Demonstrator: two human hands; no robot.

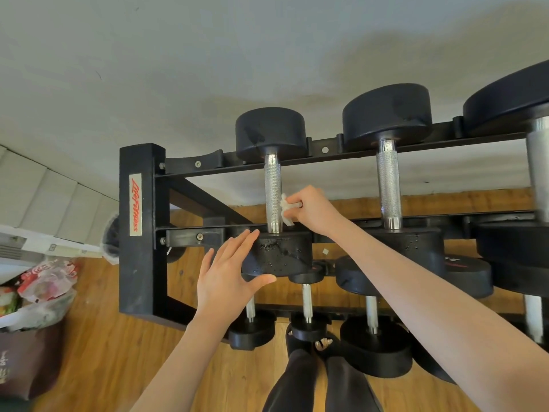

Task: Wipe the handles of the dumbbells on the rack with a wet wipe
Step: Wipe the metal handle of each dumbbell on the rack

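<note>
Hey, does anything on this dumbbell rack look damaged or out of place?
Nothing is askew. The near head of the dumbbell being wiped is scuffed and speckled, and a small pale scrap sits beside it on the rack.

Pale wall [208, 55], unevenly lit, soft shadow upper right. Warm wood-plank floor [104, 352]. Plastic bags [47, 281] heaped at left beside a dark brown bag [26, 358].

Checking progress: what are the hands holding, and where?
Right hand pinches the bunched wet wipe against the handle. Left hand holds nothing, fingers straight by the dumbbell's near head.
</note>
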